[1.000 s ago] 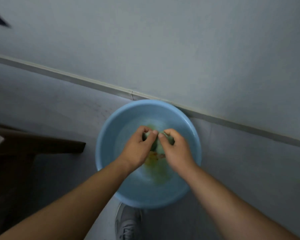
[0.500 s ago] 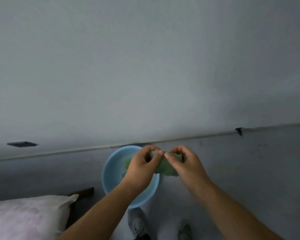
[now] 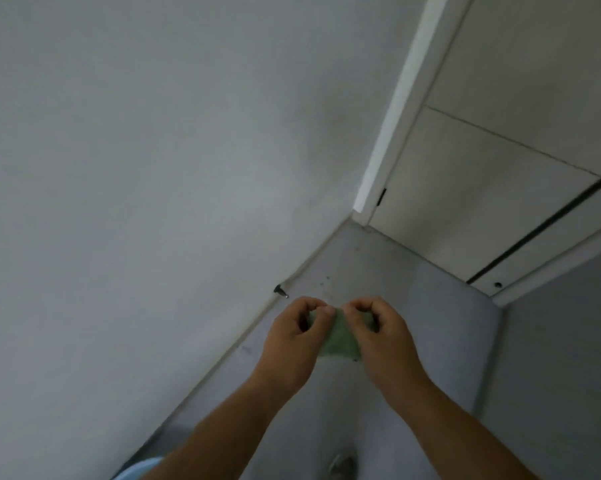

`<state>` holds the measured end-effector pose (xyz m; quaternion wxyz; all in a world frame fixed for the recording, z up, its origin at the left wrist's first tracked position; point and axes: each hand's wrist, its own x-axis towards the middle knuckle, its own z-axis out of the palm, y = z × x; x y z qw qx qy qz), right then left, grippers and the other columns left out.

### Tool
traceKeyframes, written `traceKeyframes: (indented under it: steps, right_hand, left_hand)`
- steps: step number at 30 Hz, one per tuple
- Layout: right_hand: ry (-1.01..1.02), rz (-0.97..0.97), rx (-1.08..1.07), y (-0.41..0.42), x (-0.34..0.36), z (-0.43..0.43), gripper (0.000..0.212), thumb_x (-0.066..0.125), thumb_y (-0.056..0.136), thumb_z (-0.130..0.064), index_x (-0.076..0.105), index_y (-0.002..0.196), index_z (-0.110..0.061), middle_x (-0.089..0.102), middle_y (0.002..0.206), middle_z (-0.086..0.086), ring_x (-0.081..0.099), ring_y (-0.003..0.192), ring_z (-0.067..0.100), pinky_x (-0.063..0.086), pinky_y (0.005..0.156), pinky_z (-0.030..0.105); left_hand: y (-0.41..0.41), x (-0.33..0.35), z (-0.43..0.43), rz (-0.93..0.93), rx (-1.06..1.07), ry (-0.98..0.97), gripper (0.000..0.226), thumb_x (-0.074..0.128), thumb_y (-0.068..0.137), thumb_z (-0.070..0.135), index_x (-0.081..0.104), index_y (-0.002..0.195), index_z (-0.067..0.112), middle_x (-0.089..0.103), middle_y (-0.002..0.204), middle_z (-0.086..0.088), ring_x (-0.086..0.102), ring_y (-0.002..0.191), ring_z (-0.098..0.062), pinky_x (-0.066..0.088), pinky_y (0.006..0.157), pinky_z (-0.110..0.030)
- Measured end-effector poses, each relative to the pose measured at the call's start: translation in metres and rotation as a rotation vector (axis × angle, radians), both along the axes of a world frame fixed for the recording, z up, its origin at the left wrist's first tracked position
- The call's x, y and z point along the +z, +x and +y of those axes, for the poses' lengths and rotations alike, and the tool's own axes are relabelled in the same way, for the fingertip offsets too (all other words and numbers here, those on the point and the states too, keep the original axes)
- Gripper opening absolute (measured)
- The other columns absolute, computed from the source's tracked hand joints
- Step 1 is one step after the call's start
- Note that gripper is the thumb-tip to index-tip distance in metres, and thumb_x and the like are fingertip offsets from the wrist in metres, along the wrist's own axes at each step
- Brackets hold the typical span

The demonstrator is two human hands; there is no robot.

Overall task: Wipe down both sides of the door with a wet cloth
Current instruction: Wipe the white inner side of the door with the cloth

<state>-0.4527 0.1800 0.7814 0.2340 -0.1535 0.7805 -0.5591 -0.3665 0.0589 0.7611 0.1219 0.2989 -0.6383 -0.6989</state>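
Cloth (image 3: 339,337) — pinched between left hand (image 3: 292,344) and right hand (image 3: 385,344).

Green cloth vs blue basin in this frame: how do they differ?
Colour: the green cloth is pale green, the blue basin light blue. Support: the cloth hangs in the air, pinched by the left hand and right hand; the basin sits on the floor, untouched. View: the cloth shows mid-frame; the basin is only a sliver at the bottom edge.

Soft-looking green cloth (image 3: 339,341), matt painted wall (image 3: 153,168), smooth pale door (image 3: 465,185), smooth blue plastic basin (image 3: 143,467).
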Motion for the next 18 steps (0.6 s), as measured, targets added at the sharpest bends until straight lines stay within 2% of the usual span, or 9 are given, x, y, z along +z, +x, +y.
traceKeyframes:
  steps: [3, 6, 9, 13, 16, 18]
  right_hand:
    - [-0.005, 0.067, -0.097, -0.078, 0.018, 0.043, 0.012, 0.066, 0.098, -0.033, 0.064, 0.086, -0.036, 0.065, 0.087, -0.020, 0.063, 0.079, 0.001, 0.053, 0.057, 0.016]
    - [-0.012, 0.090, -0.194, -0.150, 0.030, 0.083, 0.013, 0.067, 0.097, -0.033, 0.063, 0.087, -0.041, 0.065, 0.090, -0.018, 0.063, 0.082, 0.003, 0.054, 0.058, 0.017]
    - [-0.028, 0.075, -0.298, -0.217, 0.040, 0.116, 0.010, 0.068, 0.096, -0.029, 0.065, 0.089, -0.034, 0.066, 0.092, -0.010, 0.064, 0.082, 0.008, 0.052, 0.056, 0.015]
    - [-0.040, 0.094, -0.418, -0.297, 0.051, 0.152, 0.008, 0.069, 0.096, -0.025, 0.067, 0.089, -0.028, 0.066, 0.085, -0.013, 0.063, 0.078, -0.001, 0.051, 0.054, 0.014]
    - [-0.046, 0.098, -0.490, -0.356, 0.056, 0.172, 0.009, 0.071, 0.095, -0.022, 0.068, 0.087, -0.026, 0.066, 0.083, -0.017, 0.063, 0.078, 0.001, 0.053, 0.054, 0.016]
    - [-0.041, 0.087, -0.543, -0.396, 0.059, 0.184, 0.009, 0.072, 0.094, -0.020, 0.070, 0.086, -0.025, 0.068, 0.082, -0.012, 0.065, 0.079, 0.007, 0.055, 0.057, 0.019]
  left_hand:
    - [-0.095, 0.019, 0.034, 0.015, -0.120, -0.072, 0.019, 0.063, 0.089, 0.050, 0.070, 0.090, 0.033, 0.068, 0.082, 0.005, 0.064, 0.078, -0.014, 0.055, 0.072, -0.034]
    - [-0.181, 0.030, 0.069, 0.028, -0.207, -0.130, 0.010, 0.064, 0.100, 0.035, 0.069, 0.093, 0.029, 0.068, 0.084, 0.002, 0.064, 0.079, -0.013, 0.056, 0.073, -0.030]
    - [-0.259, 0.041, 0.100, 0.040, -0.303, -0.170, 0.010, 0.063, 0.100, 0.032, 0.068, 0.093, 0.028, 0.068, 0.084, 0.002, 0.064, 0.075, -0.010, 0.056, 0.068, -0.023]
    - [-0.352, 0.055, 0.130, 0.062, -0.422, -0.197, 0.008, 0.062, 0.100, 0.035, 0.067, 0.094, 0.032, 0.068, 0.083, 0.009, 0.065, 0.077, -0.005, 0.053, 0.063, -0.014]
    - [-0.424, 0.063, 0.145, 0.094, -0.519, -0.201, 0.006, 0.064, 0.100, 0.029, 0.067, 0.095, 0.027, 0.068, 0.087, 0.003, 0.065, 0.076, 0.000, 0.052, 0.061, -0.013]
    - [-0.473, 0.067, 0.153, 0.111, -0.596, -0.227, 0.004, 0.064, 0.101, 0.027, 0.066, 0.099, 0.024, 0.066, 0.093, 0.000, 0.064, 0.079, 0.004, 0.052, 0.061, -0.011]
